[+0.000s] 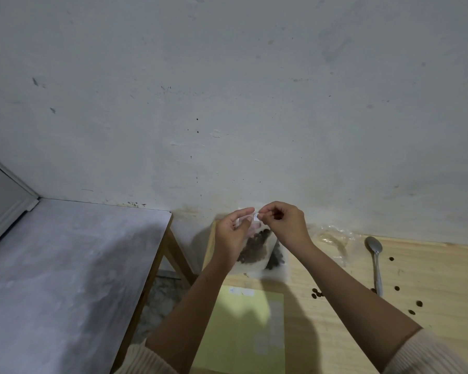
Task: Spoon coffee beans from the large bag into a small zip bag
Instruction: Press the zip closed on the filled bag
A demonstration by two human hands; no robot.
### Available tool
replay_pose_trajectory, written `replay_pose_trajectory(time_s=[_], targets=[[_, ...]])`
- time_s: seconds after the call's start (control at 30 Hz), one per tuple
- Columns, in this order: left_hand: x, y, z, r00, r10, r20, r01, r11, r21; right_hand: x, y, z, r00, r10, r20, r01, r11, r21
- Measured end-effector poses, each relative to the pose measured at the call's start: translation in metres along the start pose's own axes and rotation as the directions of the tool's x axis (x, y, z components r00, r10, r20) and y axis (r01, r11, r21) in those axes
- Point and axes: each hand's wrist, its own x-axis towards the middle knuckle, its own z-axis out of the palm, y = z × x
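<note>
Centre frame: my left hand (234, 233) and right hand (284, 225) each pinch the small zip bag (254, 251) by its top edge, a closed grip. I should press the seal evenly, bag upright over the table (335, 333)

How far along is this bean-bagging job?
Done: the zip bag holds beans, and the spoon lies on the table. In hand: the left hand and right hand pinch the bag's top edge, apparently sealing it. Left: finishing that seal; a few loose beans lie scattered near the spoon.
</note>
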Motion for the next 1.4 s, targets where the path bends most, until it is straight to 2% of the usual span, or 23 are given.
replay_pose_trajectory(time_s=[0.53, 0.7, 0.77, 0.9, 1.2, 1.33, 1.4], targets=[[-0.002, 0.000, 0.006, 0.997, -0.062, -0.037, 0.055, 0.982, -0.183, 0.003, -0.008, 0.002, 0.999, -0.005, -0.040, 0.001, 0.996, -0.093], [0.001, 0.000, 0.007, 0.986, -0.148, -0.075, 0.116, 0.938, -0.326, 0.003, -0.014, 0.005, 0.992, -0.055, -0.111, 0.029, 0.974, -0.223], [0.001, -0.002, 0.004, 0.981, -0.166, -0.102, 0.117, 0.919, -0.376, 0.006, -0.016, 0.000, 0.990, -0.012, -0.143, -0.024, 0.969, -0.244], [0.005, -0.002, 0.004, 0.980, -0.177, -0.093, 0.128, 0.911, -0.392, 0.011, -0.013, -0.008, 0.967, 0.250, -0.041, -0.250, 0.968, -0.020], [0.012, -0.020, 0.018, 0.978, -0.173, -0.120, 0.149, 0.971, -0.185, 0.010, 0.009, -0.009, 0.943, 0.327, -0.062, -0.322, 0.943, 0.082], [0.022, -0.033, 0.027, 0.975, -0.205, -0.088, 0.196, 0.976, -0.098, 0.001, 0.037, -0.019, 0.916, 0.402, 0.005, -0.386, 0.877, 0.285], [0.030, -0.041, 0.030, 0.971, -0.228, -0.076, 0.226, 0.973, -0.043, -0.007, 0.057, -0.022, 0.901, 0.432, 0.036, -0.420, 0.851, 0.317]])
